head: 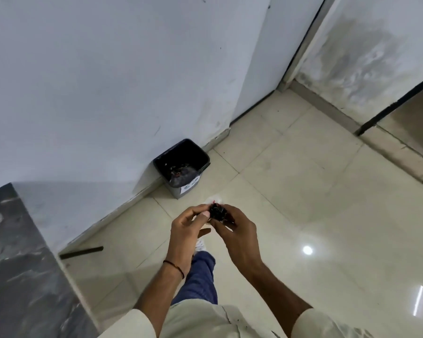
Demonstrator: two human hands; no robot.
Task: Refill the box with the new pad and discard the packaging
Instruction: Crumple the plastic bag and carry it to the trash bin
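Left hand pinched on a crumpled black packaging wad; right hand clamped on its other side, held above the floor, short of the bin. Likely risks: a light wad springing open on release, drifting, landing on tile beside the black waste bin rather than inside. Dark marble desk at far left, scuffed white wall behind, glossy cream floor tiles, stained door frame right. No box in view.

I see the bin on the floor against the wall at twelve o'clock. The worktop lies at eight o'clock.
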